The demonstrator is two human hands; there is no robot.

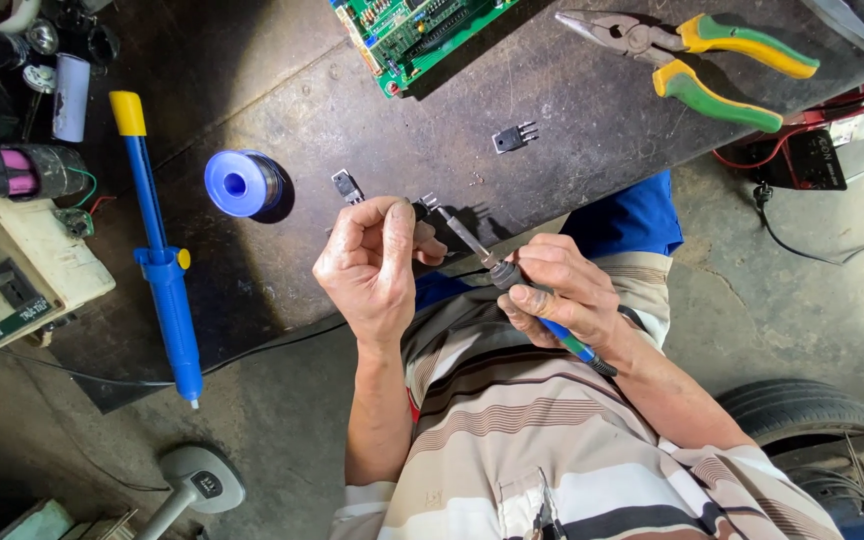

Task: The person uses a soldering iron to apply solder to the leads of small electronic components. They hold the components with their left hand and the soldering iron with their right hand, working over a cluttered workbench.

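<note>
Fingers of the left hand [372,265] pinch a small part steady while the right hand [562,295] grips an iron [512,285], tip angled at it.

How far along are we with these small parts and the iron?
Done, seemingly: two black components lie loose on the bench, apart from the green board. In hand: the left hand pinches a small part while the right hand holds the soldering iron to it. Left: probably both loose components.
</note>
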